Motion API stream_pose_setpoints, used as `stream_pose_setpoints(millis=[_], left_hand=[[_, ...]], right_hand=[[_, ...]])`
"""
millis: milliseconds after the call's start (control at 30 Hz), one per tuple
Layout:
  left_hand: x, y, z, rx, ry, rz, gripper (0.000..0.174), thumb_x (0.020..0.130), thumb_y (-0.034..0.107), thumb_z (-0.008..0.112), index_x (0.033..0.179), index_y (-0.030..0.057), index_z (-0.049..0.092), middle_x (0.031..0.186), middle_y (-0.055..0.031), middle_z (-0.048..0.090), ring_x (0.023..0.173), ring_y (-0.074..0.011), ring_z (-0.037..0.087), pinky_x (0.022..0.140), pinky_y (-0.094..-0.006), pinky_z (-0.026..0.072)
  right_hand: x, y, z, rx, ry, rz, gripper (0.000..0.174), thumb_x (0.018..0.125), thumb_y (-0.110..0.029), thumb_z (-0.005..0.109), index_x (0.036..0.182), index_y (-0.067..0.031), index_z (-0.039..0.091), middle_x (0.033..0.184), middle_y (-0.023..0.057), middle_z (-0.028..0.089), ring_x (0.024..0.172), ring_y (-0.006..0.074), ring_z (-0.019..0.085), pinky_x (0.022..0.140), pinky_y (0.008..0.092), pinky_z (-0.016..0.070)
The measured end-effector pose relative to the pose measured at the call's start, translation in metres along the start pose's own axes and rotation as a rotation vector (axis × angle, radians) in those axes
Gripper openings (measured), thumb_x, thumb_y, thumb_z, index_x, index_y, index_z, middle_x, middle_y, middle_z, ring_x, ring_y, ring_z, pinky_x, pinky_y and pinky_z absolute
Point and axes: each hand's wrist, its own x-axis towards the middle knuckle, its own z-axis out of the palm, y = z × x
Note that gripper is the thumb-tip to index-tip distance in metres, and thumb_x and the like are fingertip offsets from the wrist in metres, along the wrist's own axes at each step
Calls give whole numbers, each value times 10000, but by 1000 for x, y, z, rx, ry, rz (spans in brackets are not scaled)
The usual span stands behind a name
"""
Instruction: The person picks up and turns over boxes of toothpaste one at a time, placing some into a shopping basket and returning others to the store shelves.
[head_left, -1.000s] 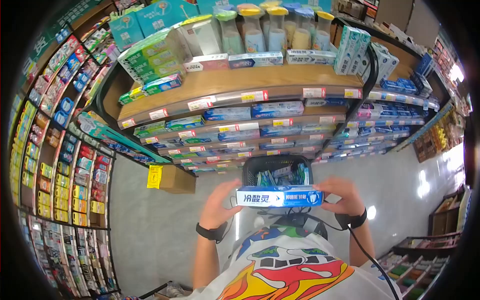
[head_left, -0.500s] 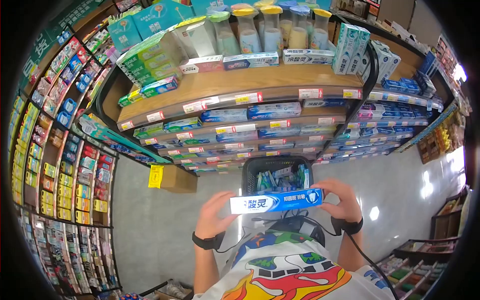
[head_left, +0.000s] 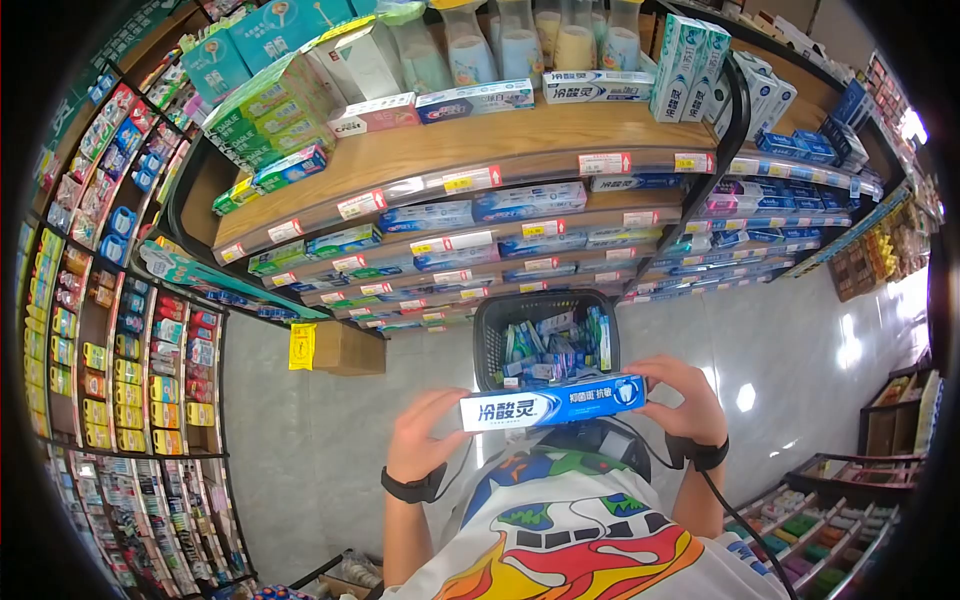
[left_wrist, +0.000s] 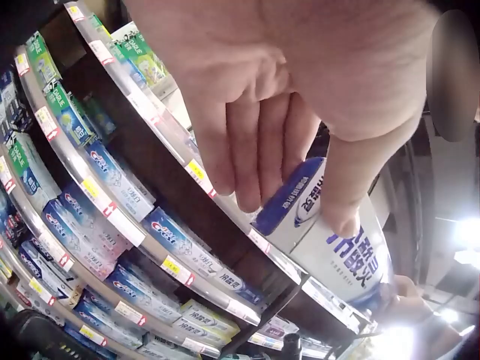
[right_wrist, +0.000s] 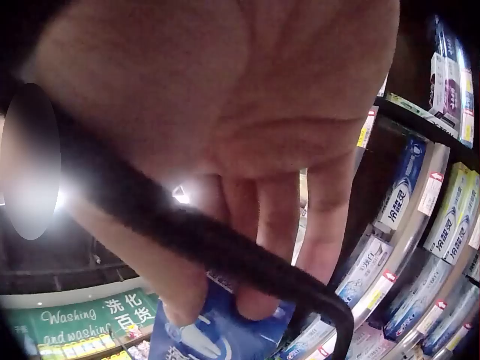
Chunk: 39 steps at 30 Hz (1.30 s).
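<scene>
"Where is the long blue and white cardboard toothpaste box?"

"The person holds it up in front of the chest. It lies sideways in the air, just above the near rim of the black plastic basket. It is not in the basket and not on a shelf."

"What are the hands doing?"

"The left hand pinches the left end, with the thumb on one side and the fingers on the other. The right hand curls round the right end. Neither hand is spread open."

"What is in the basket?"

"Lots more small boxes, all piled up. Behind it are the wooden shelves. They are full of toothpaste boxes, with price tags along the front edges."

"So which step is this?"

"It looks like the looking step. The box is out, and the side with the big letters faces up at the person."

"What would the next move need?"

"Probably one hand keeping a steady hold while the other lets go, and a free spot for the box. The basket is close. The shelves are well apart from the hands, so they would take a long reach."
</scene>
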Motion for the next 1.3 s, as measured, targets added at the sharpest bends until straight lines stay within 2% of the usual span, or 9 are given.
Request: stream_pose_setpoints(millis=[300, 667, 767, 867, 900, 933, 1100, 1167, 1300], left_hand=[[22, 6, 13, 40, -72, 24, 471, 700, 50, 839, 1146, 4, 696, 1112, -157, 713, 1014, -322, 682, 884, -367, 545], [54, 20, 46, -76, -10, 67, 482, 746, 30, 806, 1206, -3, 669, 1111, -160, 705, 1032, -320, 679, 888, -356, 537], [69, 19, 58, -128, 6, 39, 497, 785, -3, 760, 1266, -5, 637, 1161, -160, 688, 1063, -317, 674, 901, -342, 529], [80, 23, 74, -564, -15, -235, 559, 878, -79, 651, 1419, -2, 531, 1286, -141, 637, 1127, -214, 636, 947, -305, 502], [86, 22, 78, -718, -24, -337, 575, 895, -93, 629, 1449, -4, 504, 1308, -138, 624, 1143, -193, 623, 958, -298, 496], [93, 15, 83, -745, -45, -262, 605, 930, -109, 586, 1506, -18, 427, 1324, -127, 605, 1168, -167, 599, 987, -293, 478], [136, 12, 109, -772, -109, -229, 598, 983, -56, 536, 1551, -9, 356, 1351, -124, 590, 1194, -173, 583, 1022, -309, 462], [161, 8, 132, -768, -107, -206, 583, 999, -31, 520, 1555, -5, 348, 1353, -122, 588, 1205, -175, 573, 1024, -312, 465], [226, 5, 198, -736, 74, -128, 519, 1030, 14, 489, 1539, 13, 381, 1367, -120, 553, 1194, -189, 579, 1034, -360, 518]], right_hand=[[-9, 4, -14, -24, 34, 59, 502, 715, 10, 806, 1202, -48, 697, 1066, 110, 717, 833, 219, 672, 768, 309, 547], [-37, 5, -27, -6, 225, 153, 571, 761, 73, 736, 1305, -62, 626, 1205, 93, 696, 920, 194, 665, 807, 304, 543], [-36, 1, -21, 17, 343, 224, 564, 801, 92, 692, 1336, -61, 601, 1308, 92, 644, 993, 189, 655, 837, 311, 550], [-30, 6, -14, 59, 447, 191, 527, 867, 80, 653, 1370, -56, 578, 1428, 109, 536, 1069, 207, 646, 907, 319, 559], [-27, 12, -13, 99, 471, 208, 524, 873, 78, 652, 1374, -57, 576, 1427, 109, 532, 1073, 205, 645, 910, 317, 560], [-26, 19, -12, 140, 495, 226, 521, 880, 76, 651, 1378, -57, 575, 1427, 108, 528, 1078, 203, 644, 913, 316, 561], [-7, 54, -13, 274, 599, 268, 475, 948, 37, 627, 1407, -66, 562, 1364, 110, 571, 1086, 177, 642, 894, 274, 536], [11, 78, -22, 246, 706, 316, 374, 998, -45, 599, 1371, -69, 585, 1232, 91, 651, 1036, 151, 657, 854, 253, 521], [61, 138, -53, 178, 887, 323, 319, 1011, -104, 595, 1328, -66, 605, 1108, 76, 699, 935, 127, 669, 794, 253, 510]])
